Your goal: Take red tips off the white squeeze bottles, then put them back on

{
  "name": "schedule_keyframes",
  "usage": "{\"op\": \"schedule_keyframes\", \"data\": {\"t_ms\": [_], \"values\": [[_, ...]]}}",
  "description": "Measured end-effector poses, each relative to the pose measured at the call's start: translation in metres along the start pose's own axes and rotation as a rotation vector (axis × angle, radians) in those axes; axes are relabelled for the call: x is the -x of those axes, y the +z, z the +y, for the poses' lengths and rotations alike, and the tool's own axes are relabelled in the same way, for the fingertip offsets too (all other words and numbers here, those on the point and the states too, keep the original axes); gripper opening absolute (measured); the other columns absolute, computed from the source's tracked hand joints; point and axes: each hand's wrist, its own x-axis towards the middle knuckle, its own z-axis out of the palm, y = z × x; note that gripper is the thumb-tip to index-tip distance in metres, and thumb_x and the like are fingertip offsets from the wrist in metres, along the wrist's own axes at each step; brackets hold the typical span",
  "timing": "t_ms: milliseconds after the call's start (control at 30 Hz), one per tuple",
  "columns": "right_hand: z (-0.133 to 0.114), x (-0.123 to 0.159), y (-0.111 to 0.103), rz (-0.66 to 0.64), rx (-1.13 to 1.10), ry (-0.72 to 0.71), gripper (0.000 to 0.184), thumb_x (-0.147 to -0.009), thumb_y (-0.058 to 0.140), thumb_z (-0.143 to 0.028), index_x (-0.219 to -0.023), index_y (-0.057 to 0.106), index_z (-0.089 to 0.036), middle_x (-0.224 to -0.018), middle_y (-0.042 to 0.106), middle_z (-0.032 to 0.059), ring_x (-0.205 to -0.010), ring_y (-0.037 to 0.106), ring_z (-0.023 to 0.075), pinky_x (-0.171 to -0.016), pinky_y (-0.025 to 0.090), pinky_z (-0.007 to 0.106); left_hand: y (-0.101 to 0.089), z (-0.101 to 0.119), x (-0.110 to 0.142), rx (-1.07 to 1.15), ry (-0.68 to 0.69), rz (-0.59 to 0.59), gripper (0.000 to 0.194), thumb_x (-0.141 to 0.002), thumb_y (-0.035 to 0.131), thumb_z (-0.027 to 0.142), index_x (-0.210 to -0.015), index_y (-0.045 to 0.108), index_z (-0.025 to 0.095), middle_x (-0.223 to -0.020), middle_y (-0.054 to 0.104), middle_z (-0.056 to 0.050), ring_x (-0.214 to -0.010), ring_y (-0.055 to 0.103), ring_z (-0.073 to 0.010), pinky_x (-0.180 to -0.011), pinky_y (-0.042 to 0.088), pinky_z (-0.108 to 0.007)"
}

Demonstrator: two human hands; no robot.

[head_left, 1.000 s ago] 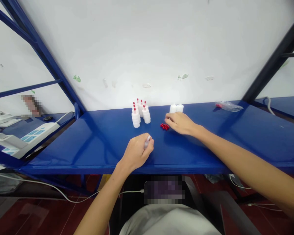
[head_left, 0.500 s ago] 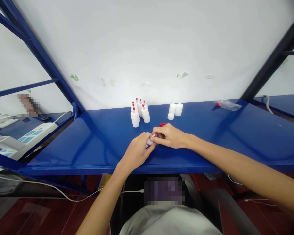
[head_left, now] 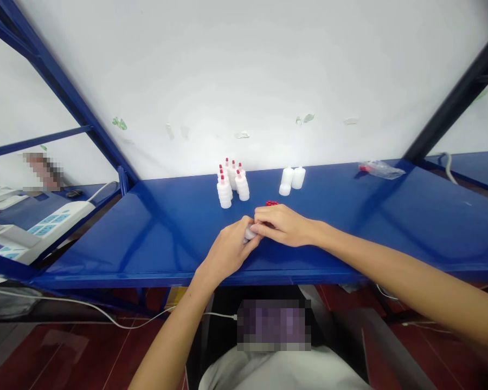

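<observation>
My left hand (head_left: pixel 233 244) is wrapped around a small white squeeze bottle (head_left: pixel 249 233), mostly covered by fingers. The fingers of my right hand (head_left: pixel 287 225) pinch the top of that same bottle and hide its tip. Just beyond my right hand lies a small cluster of red tip caps (head_left: pixel 271 203). Farther back on the left stands a group of several white bottles (head_left: pixel 225 195) with pointed, red-tipped nozzles. Back to the right are a few white bottles (head_left: pixel 298 177) without red tips.
The blue table (head_left: pixel 166 227) meets a white wall behind. A clear plastic bag (head_left: pixel 382 169) with something red inside lies at the back right. Blue metal frame posts (head_left: pixel 77 103) rise at both sides. A power strip (head_left: pixel 49 230) sits off to the left.
My right fingers have closed lower over the bottle's top, covering the pale tip that showed before. The view has shifted slightly. The standing bottles have stayed in place.
</observation>
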Motion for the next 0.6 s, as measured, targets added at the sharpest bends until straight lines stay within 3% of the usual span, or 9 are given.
{"op": "schedule_keyframes", "data": {"t_ms": [100,167,200,267,333,433,500,600], "values": [[0.002,0.000,0.000,0.015,0.022,0.013,0.033,-0.100,0.037,-0.037,-0.074,0.047,-0.019,-0.065,0.049,-0.0020,-0.057,0.040,0.0113,-0.059,0.030,0.027,0.000,0.000,0.000,0.038,-0.022,0.016,0.019,-0.097,0.050,0.037,-0.106,0.050,0.021,-0.086,0.063,0.000,-0.072,0.058,-0.0148,-0.065,0.039,-0.025],[0.008,0.000,-0.003,0.134,0.053,0.054,0.031,-0.098,0.039,-0.036,-0.074,0.047,-0.020,-0.063,0.049,-0.0018,-0.056,0.041,0.0117,-0.059,0.030,0.027,0.001,-0.001,0.000,0.041,-0.059,0.066,0.031,-0.095,0.053,0.040,-0.118,0.048,0.021,-0.083,0.062,0.001,-0.071,0.057,-0.0147,-0.065,0.039,-0.025],[0.013,0.001,-0.007,0.226,0.076,0.099,0.030,-0.097,0.039,-0.036,-0.074,0.048,-0.020,-0.063,0.050,-0.0014,-0.056,0.042,0.0121,-0.059,0.031,0.027,0.002,-0.001,-0.001,0.020,-0.073,0.093,0.031,-0.094,0.054,0.042,-0.117,0.050,0.020,-0.080,0.060,0.002,-0.069,0.056,-0.0144,-0.065,0.039,-0.026],[0.027,0.003,-0.018,0.435,0.134,0.234,0.029,-0.095,0.041,-0.038,-0.074,0.049,-0.020,-0.063,0.052,-0.0004,-0.056,0.043,0.0132,-0.059,0.032,0.028,0.002,-0.001,-0.001,-0.051,-0.079,0.127,0.026,-0.095,0.051,0.045,-0.093,0.055,0.019,-0.070,0.055,0.003,-0.063,0.050,-0.0130,-0.063,0.035,-0.026],[0.043,0.007,-0.033,0.611,0.206,0.377,0.028,-0.092,0.044,-0.039,-0.074,0.052,-0.020,-0.062,0.053,0.0004,-0.058,0.045,0.0145,-0.060,0.033,0.029,0.002,0.000,-0.001,-0.105,-0.073,0.128,0.038,-0.098,0.044,0.045,-0.070,0.045,0.019,-0.062,0.047,0.003,-0.057,0.042,-0.0113,-0.060,0.030,-0.027],[0.067,0.013,-0.052,0.780,0.281,0.539,0.025,-0.089,0.046,-0.036,-0.071,0.054,-0.019,-0.061,0.054,0.0012,-0.059,0.047,0.0154,-0.061,0.033,0.029,-0.001,0.002,0.000,-0.117,-0.081,0.103,0.040,-0.101,0.035,0.039,-0.066,0.033,0.020,-0.058,0.039,0.004,-0.053,0.034,-0.0108,-0.057,0.026,-0.028],[0.079,0.015,-0.057,0.795,0.301,0.622,0.023,-0.086,0.048,-0.034,-0.069,0.054,-0.019,-0.061,0.055,0.0013,-0.060,0.048,0.0157,-0.060,0.033,0.029,-0.002,0.004,0.001,-0.110,-0.080,0.083,0.037,-0.102,0.033,0.035,-0.068,0.033,0.020,-0.060,0.041,0.004,-0.054,0.036,-0.0111,-0.058,0.027,-0.028],[0.090,0.014,-0.055,0.685,0.300,0.718,0.021,-0.082,0.051,-0.033,-0.067,0.056,-0.020,-0.063,0.060,0.0021,-0.061,0.051,0.0163,-0.060,0.033,0.029,-0.004,0.004,0.001,-0.100,-0.062,0.064,0.032,-0.102,0.031,0.029,-0.072,0.039,0.020,-0.067,0.048,0.002,-0.060,0.043,-0.0123,-0.062,0.031,-0.028]]}}
